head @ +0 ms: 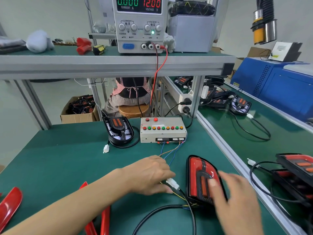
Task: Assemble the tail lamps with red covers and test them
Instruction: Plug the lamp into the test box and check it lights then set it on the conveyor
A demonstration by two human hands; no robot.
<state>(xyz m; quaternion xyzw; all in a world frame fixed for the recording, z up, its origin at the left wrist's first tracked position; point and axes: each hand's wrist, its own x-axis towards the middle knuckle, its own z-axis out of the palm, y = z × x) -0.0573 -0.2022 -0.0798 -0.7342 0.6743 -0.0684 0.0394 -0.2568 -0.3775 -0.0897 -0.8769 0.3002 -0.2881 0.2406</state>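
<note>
Since the tail lamp (202, 179) in front of me already wears its red cover and lies flat on the green tabletop (67, 158), I'd say assembly on this 1 is finished and we're at the testing part. The left hand (149, 173) has its fingers curled around the white connector (172, 183), so that grip is closed on the plug where the lamp's black cable (169, 207) meets the thin coloured wires (169, 153) running up to the test box (162, 130). Whether the 2 halves are mated or apart, I can't tell; the fingers hide the joint.

The right hand (237, 199) is blurry, fingers spread flat and loose over the lamp's near end, gripping nothing, seemingly touching or just above the cover.

The power supply (138, 24) on the shelf reads 0.000 A and 12.00 V, and the lamp looks unlit, so my guess is no test is running at this moment.

Plenty left, too: 1 uncovered lamp (119, 131) sits beside the box with its plug lying loose, and loose red covers (10, 206) wait at the near left edge. More lamps (296, 172) are piled on the next bench to the right; I can't tell if they're tested.
</note>
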